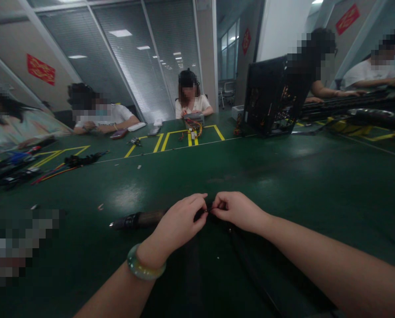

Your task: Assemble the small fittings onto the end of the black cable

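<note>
Both my hands meet over the green table, fingertips almost touching. My left hand (184, 216), with a jade-like bangle (146, 264) on its wrist, is closed in a pinch at a tiny dark piece with a small glint. From the other side, my right hand (238, 212) pinches at the same spot, its fingers curled. What lies between the fingertips is too small and dark to name. A dark cylindrical tool with a silver tip (134, 220), resembling an electric screwdriver, lies behind my left hand, which hides its right end. A black cable (245, 256) runs below my right hand toward me.
Across the green table (171, 176) sit several people at work. A black computer case (266, 97) stands at the back right. Cable bundles (81, 160) lie on the left, and a power supply with coloured wires (193, 120) is in front of the person opposite.
</note>
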`<state>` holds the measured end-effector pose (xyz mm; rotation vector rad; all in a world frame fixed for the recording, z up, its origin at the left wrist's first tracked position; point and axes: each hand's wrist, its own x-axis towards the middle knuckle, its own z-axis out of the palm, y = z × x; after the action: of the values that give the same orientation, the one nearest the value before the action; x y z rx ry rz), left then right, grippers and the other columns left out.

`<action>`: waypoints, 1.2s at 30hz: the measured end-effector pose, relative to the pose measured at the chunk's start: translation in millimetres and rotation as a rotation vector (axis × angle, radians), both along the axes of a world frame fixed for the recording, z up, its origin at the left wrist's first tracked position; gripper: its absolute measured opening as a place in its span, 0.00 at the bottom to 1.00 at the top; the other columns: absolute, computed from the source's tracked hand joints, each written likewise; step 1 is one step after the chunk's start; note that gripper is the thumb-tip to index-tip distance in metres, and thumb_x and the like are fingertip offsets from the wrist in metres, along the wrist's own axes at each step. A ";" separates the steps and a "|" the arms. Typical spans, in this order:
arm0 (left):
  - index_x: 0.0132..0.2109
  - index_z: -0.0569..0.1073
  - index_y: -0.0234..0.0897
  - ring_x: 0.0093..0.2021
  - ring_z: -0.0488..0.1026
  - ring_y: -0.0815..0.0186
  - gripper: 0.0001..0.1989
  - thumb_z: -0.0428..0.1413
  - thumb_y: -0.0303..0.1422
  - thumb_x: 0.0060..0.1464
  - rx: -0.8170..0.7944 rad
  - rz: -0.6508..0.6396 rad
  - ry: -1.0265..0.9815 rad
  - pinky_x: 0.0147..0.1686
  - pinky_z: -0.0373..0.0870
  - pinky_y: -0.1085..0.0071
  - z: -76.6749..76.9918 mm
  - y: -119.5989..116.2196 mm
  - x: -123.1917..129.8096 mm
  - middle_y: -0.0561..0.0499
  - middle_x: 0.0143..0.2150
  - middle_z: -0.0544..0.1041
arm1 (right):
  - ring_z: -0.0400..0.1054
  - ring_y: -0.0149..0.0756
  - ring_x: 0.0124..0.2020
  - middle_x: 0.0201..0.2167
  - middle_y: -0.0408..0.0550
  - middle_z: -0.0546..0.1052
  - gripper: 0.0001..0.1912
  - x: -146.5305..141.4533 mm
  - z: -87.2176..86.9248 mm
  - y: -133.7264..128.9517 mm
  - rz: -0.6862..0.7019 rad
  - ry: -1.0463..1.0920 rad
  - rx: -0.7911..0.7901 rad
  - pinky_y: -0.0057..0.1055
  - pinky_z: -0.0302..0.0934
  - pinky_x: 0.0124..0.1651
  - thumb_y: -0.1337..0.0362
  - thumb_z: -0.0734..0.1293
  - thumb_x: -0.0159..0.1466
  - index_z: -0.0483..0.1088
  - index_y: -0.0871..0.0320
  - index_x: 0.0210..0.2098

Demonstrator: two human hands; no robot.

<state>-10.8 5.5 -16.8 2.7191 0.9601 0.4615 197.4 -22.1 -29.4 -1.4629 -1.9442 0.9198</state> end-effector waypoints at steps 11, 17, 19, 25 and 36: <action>0.43 0.67 0.41 0.57 0.67 0.60 0.10 0.55 0.26 0.54 -0.014 0.003 -0.005 0.55 0.67 0.59 0.2 0.2 0.5 0.50 0.57 0.69 | 0.71 0.31 0.29 0.29 0.41 0.77 0.03 0.5 -0.8 -0.7 0.005 0.011 0.006 0.24 0.59 0.29 0.63 0.68 0.61 0.72 0.56 0.34; 0.38 0.67 0.41 0.56 0.67 0.60 0.05 0.54 0.27 0.55 -0.022 0.004 -0.001 0.53 0.68 0.60 0.3 -0.1 0.3 0.50 0.56 0.70 | 0.71 0.30 0.28 0.29 0.40 0.77 0.03 0.4 -1.9 -0.2 0.006 0.012 0.026 0.23 0.60 0.29 0.64 0.68 0.60 0.73 0.56 0.33; 0.39 0.66 0.41 0.57 0.67 0.60 0.05 0.54 0.28 0.55 -0.025 0.005 -0.011 0.54 0.67 0.60 0.2 -0.3 0.2 0.49 0.56 0.70 | 0.71 0.30 0.28 0.28 0.40 0.77 0.02 -0.1 -2.7 0.5 -0.002 0.008 0.039 0.23 0.59 0.29 0.64 0.68 0.60 0.73 0.56 0.33; 0.44 0.65 0.41 0.57 0.67 0.59 0.11 0.56 0.28 0.54 -0.039 0.031 -0.034 0.54 0.67 0.58 -0.2 -0.5 -0.1 0.49 0.59 0.68 | 0.71 0.30 0.28 0.29 0.41 0.77 0.02 -0.4 -0.3 0.4 0.000 0.015 0.019 0.23 0.59 0.29 0.65 0.68 0.60 0.73 0.57 0.33; 0.41 0.67 0.40 0.56 0.68 0.59 0.05 0.53 0.28 0.56 -0.018 0.015 -0.010 0.52 0.68 0.59 2.1 -1.3 0.5 0.48 0.56 0.70 | 0.71 0.31 0.29 0.29 0.41 0.77 0.03 0.8 0.7 -1.2 0.000 0.018 0.009 0.24 0.60 0.29 0.64 0.68 0.60 0.73 0.57 0.33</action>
<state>-10.2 4.2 -14.6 2.6931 0.9779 0.4663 198.2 -23.2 -28.7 -1.4445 -1.9333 0.9200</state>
